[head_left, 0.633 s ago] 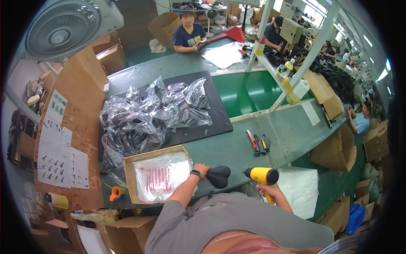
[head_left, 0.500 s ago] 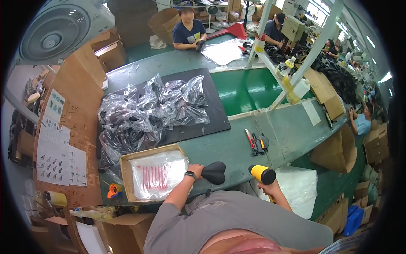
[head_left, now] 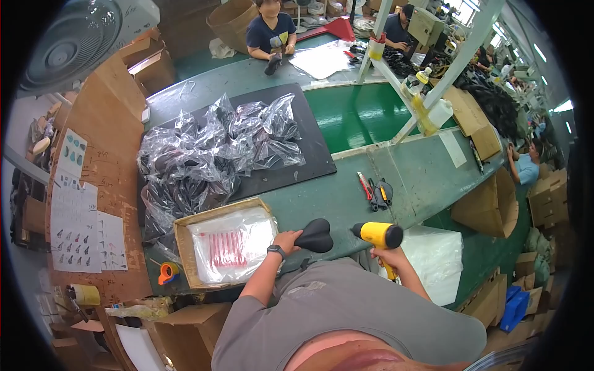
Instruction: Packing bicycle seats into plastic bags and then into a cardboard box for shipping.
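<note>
My left hand (head_left: 287, 242) is closed on the narrow nose of a black bicycle saddle (head_left: 317, 235), which it holds over the near edge of the green workbench (head_left: 297, 196). A yellow heat gun (head_left: 375, 233) with a black rear end is gripped by its handle in my right hand (head_left: 388, 255). Its dark nozzle points left toward the saddle, a short gap apart from it. Beside my left hand is a shallow cardboard box (head_left: 270, 212) holding clear plastic bags with red print.
Several plastic-wrapped dark saddles (head_left: 213, 145) lie heaped on a black mat (head_left: 318, 148). A red cutter (head_left: 365, 185) and scissors (head_left: 374, 196) rest farther right. An orange tape dispenser (head_left: 167, 272) stands left of the box. Across the bench a person (head_left: 270, 34) holds a dark item.
The heat gun has turned and shifted left, so its nozzle now points closer to the saddle. The saddle has tilted slightly and moved up a little. The person across has lifted one hand.
</note>
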`<state>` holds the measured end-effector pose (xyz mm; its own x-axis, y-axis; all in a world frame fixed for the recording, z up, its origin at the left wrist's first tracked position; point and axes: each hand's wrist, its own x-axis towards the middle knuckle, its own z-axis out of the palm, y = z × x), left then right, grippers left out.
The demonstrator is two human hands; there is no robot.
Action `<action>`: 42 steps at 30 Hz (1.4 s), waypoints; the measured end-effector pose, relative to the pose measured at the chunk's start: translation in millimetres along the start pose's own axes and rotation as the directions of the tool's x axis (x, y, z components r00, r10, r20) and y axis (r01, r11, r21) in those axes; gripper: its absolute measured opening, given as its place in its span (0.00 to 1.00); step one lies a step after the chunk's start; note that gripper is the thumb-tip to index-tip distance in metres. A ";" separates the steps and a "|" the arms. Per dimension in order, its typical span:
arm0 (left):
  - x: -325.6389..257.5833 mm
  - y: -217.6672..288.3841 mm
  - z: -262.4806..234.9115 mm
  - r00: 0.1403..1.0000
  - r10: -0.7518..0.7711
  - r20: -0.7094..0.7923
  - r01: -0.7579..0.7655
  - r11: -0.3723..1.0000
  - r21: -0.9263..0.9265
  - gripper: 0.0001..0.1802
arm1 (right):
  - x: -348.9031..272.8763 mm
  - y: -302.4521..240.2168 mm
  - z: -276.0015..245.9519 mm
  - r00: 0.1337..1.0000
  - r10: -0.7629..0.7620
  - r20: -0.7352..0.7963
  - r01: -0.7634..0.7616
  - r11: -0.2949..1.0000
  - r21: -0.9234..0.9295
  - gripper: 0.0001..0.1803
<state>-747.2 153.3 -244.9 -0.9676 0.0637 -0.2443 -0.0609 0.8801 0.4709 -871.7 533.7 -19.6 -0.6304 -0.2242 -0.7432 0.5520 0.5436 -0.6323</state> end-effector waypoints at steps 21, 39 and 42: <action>-8.1 -27.9 -1.3 0.949 0.156 -0.274 -0.205 0.966 -0.160 0.37 | -44.9 17.4 103.8 0.983 -0.088 -0.159 0.113 0.981 0.159 0.14; -4.4 -28.4 0.3 0.960 0.151 -0.237 -0.200 0.959 -0.201 0.36 | -62.5 35.0 96.8 0.970 -0.057 -0.238 0.080 0.993 0.088 0.14; -7.2 -31.4 1.4 0.964 0.146 -0.221 -0.191 0.961 -0.200 0.36 | -68.0 25.6 98.9 0.994 -0.015 -0.112 0.049 0.950 0.307 0.16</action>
<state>-738.0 125.9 -259.1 -0.9961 0.0858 0.0201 0.0772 0.7392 0.6690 -760.7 482.9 -6.9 -0.6960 -0.1400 -0.7042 0.6612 0.2574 -0.7047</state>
